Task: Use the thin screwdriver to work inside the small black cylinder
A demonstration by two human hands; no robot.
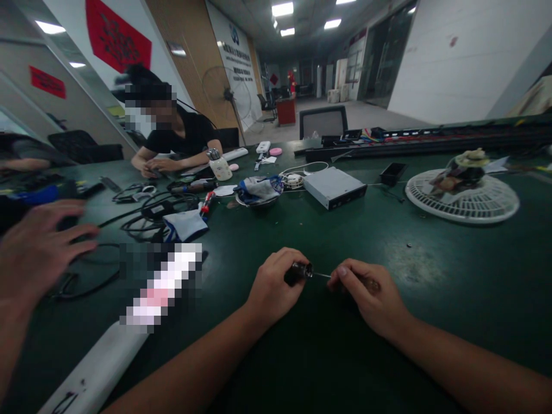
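Over the green table, my left hand point(275, 283) is closed around a small dark cylindrical part point(297, 273), its open end turned to the right. What exactly the part is, I cannot make out. Closed on a screwdriver point(322, 275) is my right hand point(374, 293); the thin metal shaft points left, and a brown handle end shows beside the thumb. The shaft's tip meets the end of the dark part; whether it is inside, I cannot tell. My fingers hide most of the handle.
A white fan grille with a motor point(461, 195) lies at the right. Beyond my hands are a grey disc drive point(334, 185) and a bowl with cloth point(259, 191). Another person's hand point(47, 247) reaches in at left, near cables and a white device point(103, 356). A person point(181, 132) sits across.
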